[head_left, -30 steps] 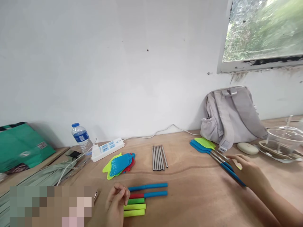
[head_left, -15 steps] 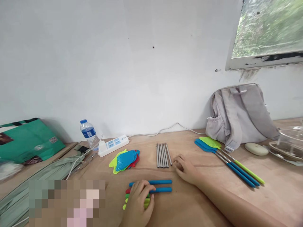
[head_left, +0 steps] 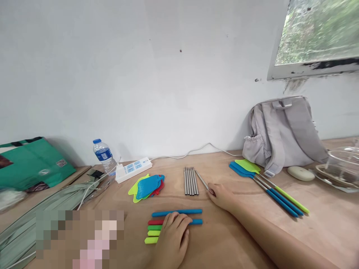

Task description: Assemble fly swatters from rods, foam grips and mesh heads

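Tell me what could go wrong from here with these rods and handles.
The right hand grips a slanted rod near one end, so its far end might swing into the metal rods lying close beside it and scatter them. The left hand is over the coloured handles; a shift could push some out of line.

One head-worn view — forward and down, tabletop (head_left: 214, 239) near, white wall (head_left: 112, 74) beyond.
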